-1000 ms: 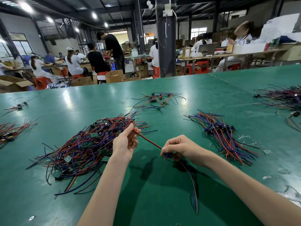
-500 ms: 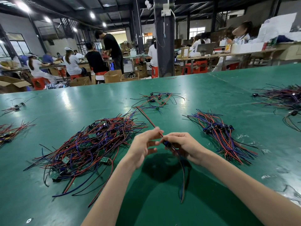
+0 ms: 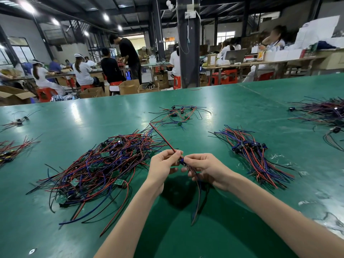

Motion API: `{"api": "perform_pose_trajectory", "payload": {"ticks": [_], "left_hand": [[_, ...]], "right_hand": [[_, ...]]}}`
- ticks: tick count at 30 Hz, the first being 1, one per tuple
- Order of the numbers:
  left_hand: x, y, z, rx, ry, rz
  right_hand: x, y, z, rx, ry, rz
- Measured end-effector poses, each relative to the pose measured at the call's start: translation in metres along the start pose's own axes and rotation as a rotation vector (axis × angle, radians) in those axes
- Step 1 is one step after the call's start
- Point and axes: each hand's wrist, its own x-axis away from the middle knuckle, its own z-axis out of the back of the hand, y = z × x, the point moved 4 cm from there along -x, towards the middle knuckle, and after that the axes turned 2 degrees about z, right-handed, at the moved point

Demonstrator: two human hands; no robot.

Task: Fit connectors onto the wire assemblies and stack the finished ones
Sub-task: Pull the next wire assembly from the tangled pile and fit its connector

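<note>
Presently mid-fit, frame centre. Left hand [image 3: 163, 164] pinches red wire [image 3: 163, 138]; right hand [image 3: 206, 168] grips blue connector [image 3: 181, 161], wire tails hanging below. Finished stack [image 3: 253, 151], centre right on bench [image 3: 204, 229]: modest. Tangled heap [image 3: 104, 164], centre left: large, judged awaiting connectors. Bulk of task outstanding.

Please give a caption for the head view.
Left hand pinches a red wire, right hand holds a blue connector, over a green table.
</note>
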Motion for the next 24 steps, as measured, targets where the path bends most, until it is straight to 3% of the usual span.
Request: {"api": "perform_pose_trajectory", "payload": {"ticks": [6,10,15,24], "left_hand": [[-0.003,0.002,0.008,0.046,0.080,0.001],[-0.003,0.000,0.002,0.083,0.002,0.059],[0.000,-0.004,-0.007,-0.033,-0.141,0.087],[0.001,-0.004,-0.005,-0.053,-0.154,-0.008]], "right_hand": [[-0.001,0.004,0.001,0.063,0.043,-0.021],[-0.001,0.002,0.002,0.019,0.115,0.021],[0.000,-0.001,0.004,-0.032,0.175,0.081],[0.001,0.002,-0.002,0.044,0.131,0.035]]}}
